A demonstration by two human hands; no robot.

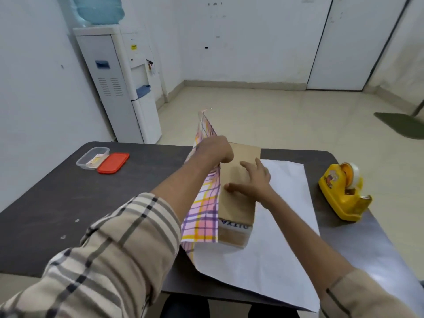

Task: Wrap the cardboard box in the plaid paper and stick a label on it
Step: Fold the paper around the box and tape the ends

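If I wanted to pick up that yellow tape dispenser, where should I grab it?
Probably from above, fingers straddling the low middle of the tape dispenser, one on each long side. The roll bulges at its far end and the cutter juts out at the near end.

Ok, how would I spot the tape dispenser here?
Start at the dark table. Look along its right side, beyond the white underside of the plaid paper. The tape dispenser stands there: chunky, solid yellow, holding a tape roll.
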